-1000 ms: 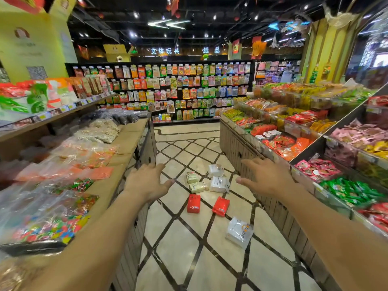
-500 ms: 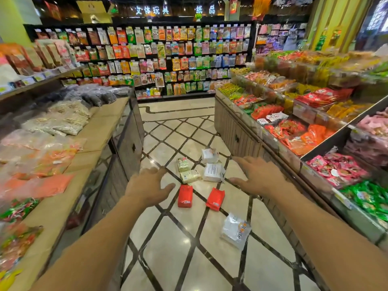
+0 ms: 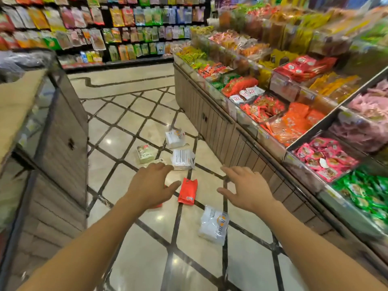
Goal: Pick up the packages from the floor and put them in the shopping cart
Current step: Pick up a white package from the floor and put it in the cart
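Observation:
Several packages lie scattered on the tiled floor of a shop aisle. A red package (image 3: 188,191) lies between my hands. A second red one (image 3: 157,205) is mostly hidden under my left hand (image 3: 151,185). A clear white bag (image 3: 213,225) lies nearest, below my right hand (image 3: 244,188). Farther off lie a white package (image 3: 183,159), another white bag (image 3: 174,138) and a pale green package (image 3: 145,153). Both hands are held out above the floor, fingers spread, holding nothing. No shopping cart is in view.
A long display counter (image 3: 235,141) with tiers of packed snacks runs along the right side. A wooden counter (image 3: 60,143) with a glass edge stands on the left. A wall of hanging packets (image 3: 126,28) closes the aisle at the back.
The view has tilted down and moved forward along the aisle. The packages now lie closer and lower in view. Both hands have stayed open and have moved nearer to the red packages.

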A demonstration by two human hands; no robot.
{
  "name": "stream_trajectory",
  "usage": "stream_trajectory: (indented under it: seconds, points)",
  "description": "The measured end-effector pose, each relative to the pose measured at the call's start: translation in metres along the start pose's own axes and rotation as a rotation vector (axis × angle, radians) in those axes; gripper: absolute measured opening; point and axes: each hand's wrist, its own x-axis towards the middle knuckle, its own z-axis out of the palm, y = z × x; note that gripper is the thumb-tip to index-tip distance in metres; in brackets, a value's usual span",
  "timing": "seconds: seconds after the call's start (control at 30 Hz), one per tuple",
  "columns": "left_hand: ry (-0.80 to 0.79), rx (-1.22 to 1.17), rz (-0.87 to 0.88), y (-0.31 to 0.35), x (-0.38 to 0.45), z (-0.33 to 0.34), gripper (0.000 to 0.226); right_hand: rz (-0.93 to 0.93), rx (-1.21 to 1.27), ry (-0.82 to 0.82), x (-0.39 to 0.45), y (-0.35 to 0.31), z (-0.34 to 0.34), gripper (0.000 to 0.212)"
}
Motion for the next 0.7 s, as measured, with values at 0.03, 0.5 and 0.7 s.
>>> stream_trajectory:
  seconds: [0.03,0.5,0.7]
  points:
    - [0.000,-0.005,0.031,0.001,0.017,0.004,0.084,0.017,0.016,-0.003,0.008,0.006,0.006,0.072]
    - [-0.117,-0.271,0.010,0.061,0.267,0.145,0.050,0.275,0.291,-0.057,0.145,0.154,0.169,0.065]
    - [-0.270,-0.321,0.004,0.054,0.344,0.303,0.065,0.384,0.434,-0.082,0.190,0.192,0.340,0.064]
